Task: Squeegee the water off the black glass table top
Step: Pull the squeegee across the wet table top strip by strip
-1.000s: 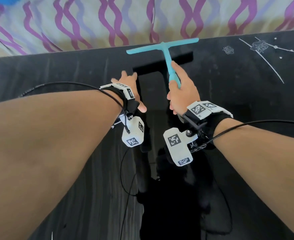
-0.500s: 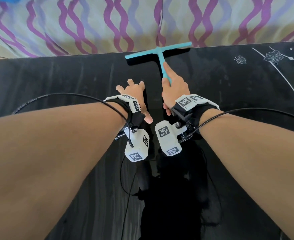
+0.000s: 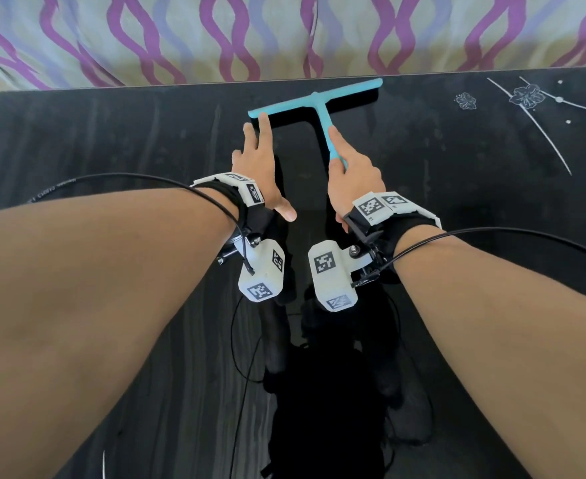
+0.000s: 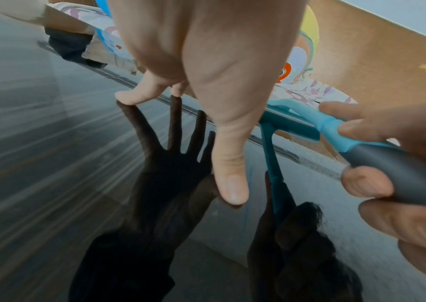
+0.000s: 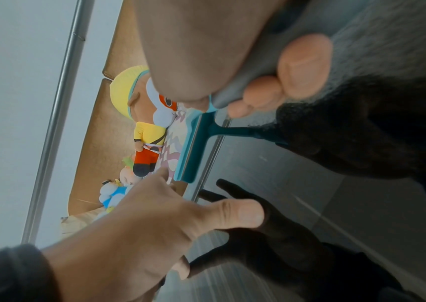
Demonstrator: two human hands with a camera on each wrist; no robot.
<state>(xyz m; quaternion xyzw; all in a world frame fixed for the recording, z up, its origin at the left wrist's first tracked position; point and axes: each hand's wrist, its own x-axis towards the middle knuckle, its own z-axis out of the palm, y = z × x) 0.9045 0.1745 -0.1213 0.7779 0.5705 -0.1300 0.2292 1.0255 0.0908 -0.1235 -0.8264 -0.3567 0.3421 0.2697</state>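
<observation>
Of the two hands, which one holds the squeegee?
The right hand: its fingers curl round the squeegee handle. The left hand holds nothing; its fingers are straight, fingertips on the black glass table top.

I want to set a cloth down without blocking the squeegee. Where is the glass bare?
Bare glass lies left of the left hand, out to the table's left edge, and right of the right hand, short of the white flower pattern. Crowded: the middle, around the squeegee and both hands.
</observation>
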